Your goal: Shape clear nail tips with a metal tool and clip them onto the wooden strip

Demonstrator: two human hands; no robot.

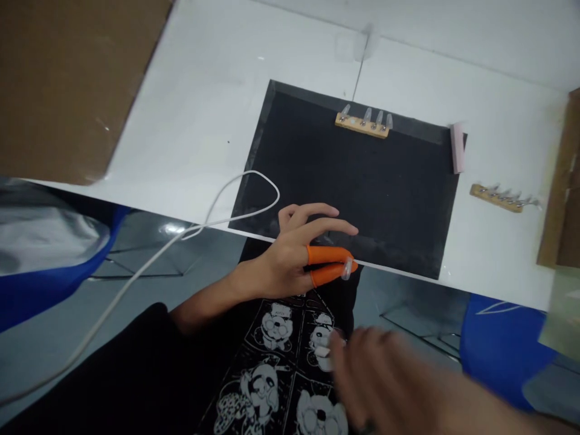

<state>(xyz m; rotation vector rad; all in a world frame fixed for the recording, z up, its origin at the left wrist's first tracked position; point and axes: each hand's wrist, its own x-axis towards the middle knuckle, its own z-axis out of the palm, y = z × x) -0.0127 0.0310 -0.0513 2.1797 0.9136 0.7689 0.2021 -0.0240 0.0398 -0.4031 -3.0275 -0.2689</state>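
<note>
My left hand (299, 254) hovers at the near edge of a black mat (353, 181) on a white table (199, 121). Its thumb and forefinger wear orange finger cots and pinch a small clear nail tip (347, 269); the other fingers are spread. My right hand (376, 374) is low in front of my black printed shirt, blurred by motion, with something small and white at its fingertips that I cannot make out. A wooden strip (362, 124) with several clear nail tips lies at the mat's far edge.
A second wooden strip with nail tips (501, 197) lies on the table right of the mat. A pink block (457, 148) sits at the mat's right corner. A white cable (217, 211) loops over the table edge. Brown cardboard (67, 78) lies far left. Blue chairs (502, 344) stand below.
</note>
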